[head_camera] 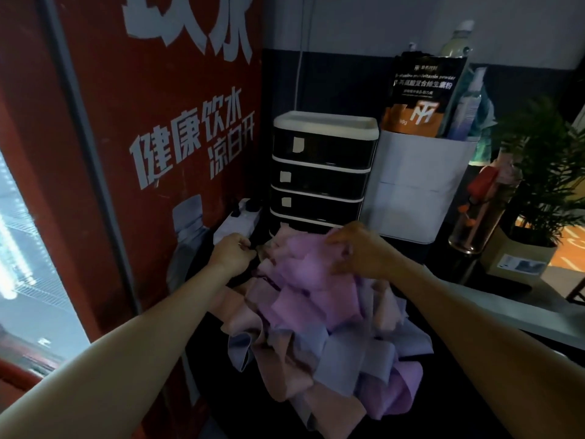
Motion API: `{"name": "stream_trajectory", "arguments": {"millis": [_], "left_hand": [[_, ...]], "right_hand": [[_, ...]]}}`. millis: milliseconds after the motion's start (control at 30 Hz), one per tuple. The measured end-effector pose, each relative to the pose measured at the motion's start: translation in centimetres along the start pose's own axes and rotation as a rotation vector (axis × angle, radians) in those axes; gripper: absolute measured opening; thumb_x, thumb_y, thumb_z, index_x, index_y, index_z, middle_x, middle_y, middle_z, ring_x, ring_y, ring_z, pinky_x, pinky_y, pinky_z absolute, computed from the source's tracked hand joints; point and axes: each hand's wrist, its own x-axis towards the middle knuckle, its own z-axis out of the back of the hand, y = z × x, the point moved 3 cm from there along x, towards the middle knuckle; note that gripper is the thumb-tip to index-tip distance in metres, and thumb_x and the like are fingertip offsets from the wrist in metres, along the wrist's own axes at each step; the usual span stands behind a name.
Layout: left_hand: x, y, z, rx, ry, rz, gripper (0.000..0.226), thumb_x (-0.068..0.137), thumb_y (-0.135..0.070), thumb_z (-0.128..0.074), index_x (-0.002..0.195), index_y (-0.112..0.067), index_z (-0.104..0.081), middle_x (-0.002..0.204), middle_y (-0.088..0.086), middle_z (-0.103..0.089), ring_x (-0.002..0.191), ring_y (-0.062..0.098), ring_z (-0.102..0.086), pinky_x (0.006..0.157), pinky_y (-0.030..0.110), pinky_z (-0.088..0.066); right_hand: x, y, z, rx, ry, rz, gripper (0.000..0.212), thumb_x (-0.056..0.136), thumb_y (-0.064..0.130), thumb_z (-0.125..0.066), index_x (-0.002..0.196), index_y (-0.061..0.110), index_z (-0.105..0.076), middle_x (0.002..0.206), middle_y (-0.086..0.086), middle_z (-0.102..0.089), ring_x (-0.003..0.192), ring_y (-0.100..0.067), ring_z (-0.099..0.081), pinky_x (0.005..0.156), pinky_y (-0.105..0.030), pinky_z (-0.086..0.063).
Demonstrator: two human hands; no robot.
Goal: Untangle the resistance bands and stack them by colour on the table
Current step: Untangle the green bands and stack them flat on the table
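Currently, the tangled heap of flat purple, pink and pale blue elastic resistance bands [319,315] sits on the dark table [468,274] in the lower centre of the frame. Left hand [232,253], fingers curled, pinches a band edge at the heap's upper left. Right hand [357,251], fingers bent, grips a purple band at the top. Behind the heap: black-and-white plastic drawer tower [319,172], white rectangular bin [418,182]. Far right: green potted plant [544,166].

Drawer unit [319,172] behind bands [316,327]
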Motion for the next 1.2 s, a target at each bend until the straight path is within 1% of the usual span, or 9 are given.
{"name": "stream_trajectory", "arguments": {"millis": [100, 300, 367, 467, 533, 667, 867, 1033, 1200], "left_hand": [[1.2, 0.5, -0.9, 0.062, 0.043, 0.072, 0.017, 0.088, -0.012, -0.057, 0.071, -0.010, -0.056, 0.077, 0.005, -0.054, 0.082, 0.020, -0.051, 0.068, 0.023, -0.037], [2.9, 0.5, -3.4, -0.027, 0.083, 0.185, 0.029, 0.089, -0.014, -0.057, 0.105, 0.010, -0.060, 0.100, 0.026, -0.062, 0.089, 0.033, -0.060, 0.068, 0.029, -0.044], [3.3, 0.1, -4.0, -0.062, 0.091, 0.218, 0.033, 0.090, -0.016, -0.056, 0.111, 0.010, -0.056, 0.096, 0.024, -0.059, 0.086, 0.032, -0.058, 0.066, 0.029, -0.044], [3.1, -0.9, -4.2, -0.079, 0.094, 0.266, 0.018, 0.093, -0.017, -0.050, 0.097, 0.000, -0.054, 0.074, 0.013, -0.053, 0.062, 0.025, -0.051, 0.039, 0.019, -0.041], [3.1, -1.8, -4.0, -0.124, 0.092, 0.220, 0.011, 0.091, -0.011, -0.051, 0.083, -0.004, -0.054, 0.068, 0.010, -0.051, 0.057, 0.021, -0.047, 0.033, 0.015, -0.037], [3.5, -4.0, -2.3, -0.304, 0.072, 0.067, 0.006, 0.090, -0.005, -0.056, 0.088, -0.006, -0.062, 0.088, 0.014, -0.060, 0.077, 0.021, -0.056, 0.072, 0.030, -0.049], [1.4, -8.7, 0.1, -0.288, 0.098, -0.178, 0.018, 0.092, -0.010, -0.056, 0.077, -0.021, -0.055, 0.078, 0.001, -0.058, 0.079, 0.018, -0.056, 0.084, 0.040, -0.049], [-1.7, -12.4, 1.5, -0.364, 0.163, -0.327, 0.017, 0.093, -0.009, -0.054, 0.078, -0.018, -0.053, 0.083, 0.003, -0.055, 0.080, 0.015, -0.055, 0.078, 0.033, -0.051], [-4.1, -15.7, 3.4, -0.424, 0.140, -0.428, 0.015, 0.093, -0.013, -0.055, 0.081, -0.021, -0.057, 0.091, 0.004, -0.059, 0.092, 0.021, -0.058, 0.088, 0.040, -0.051]], "right_hand": [[0.6, -0.7, 0.0, 0.013, 0.015, -0.026, 0.061, 0.066, 0.043, -0.079, 0.120, 0.021, -0.063, 0.120, -0.008, -0.053, 0.108, -0.023, -0.054, 0.099, -0.030, -0.041], [0.6, -1.1, -0.4, -0.004, 0.022, -0.013, 0.039, 0.083, 0.023, -0.069, 0.117, 0.006, -0.064, 0.120, -0.009, -0.061, 0.109, -0.020, -0.056, 0.082, -0.010, -0.033], [0.7, -1.3, -0.7, 0.006, 0.019, -0.002, 0.034, 0.083, 0.019, -0.068, 0.113, 0.002, -0.066, 0.115, -0.010, -0.065, 0.108, -0.023, -0.058, 0.081, -0.012, -0.033], [0.7, -1.8, -0.9, 0.015, 0.004, -0.041, 0.037, 0.083, 0.023, -0.068, 0.117, 0.008, -0.064, 0.119, -0.009, -0.062, 0.109, -0.021, -0.056, 0.090, -0.020, -0.032], [0.7, -1.9, -0.7, 0.046, 0.002, -0.058, 0.039, 0.083, 0.024, -0.068, 0.119, 0.010, -0.062, 0.121, -0.009, -0.060, 0.109, -0.020, -0.055, 0.091, -0.020, -0.035], [0.6, -1.8, 0.1, 0.142, -0.051, -0.087, 0.037, 0.085, 0.024, -0.065, 0.119, 0.008, -0.063, 0.108, -0.002, -0.060, 0.096, -0.013, -0.055, 0.076, -0.013, -0.033], [-0.2, -0.6, 2.1, 0.242, -0.151, -0.086, 0.029, 0.086, 0.020, -0.065, 0.110, 0.002, -0.065, 0.111, -0.013, -0.066, 0.105, -0.026, -0.060, 0.092, -0.037, -0.047], [-1.2, 0.4, 3.9, 0.293, -0.201, -0.104, 0.041, 0.086, 0.022, -0.066, 0.122, 0.006, -0.058, 0.121, -0.010, -0.062, 0.111, -0.021, -0.057, 0.093, -0.027, -0.043], [-1.9, 1.7, 5.5, 0.404, -0.221, -0.096, 0.048, 0.085, 0.024, -0.067, 0.128, 0.009, -0.053, 0.119, -0.007, -0.060, 0.097, -0.010, -0.053, 0.083, -0.017, -0.041]]}}
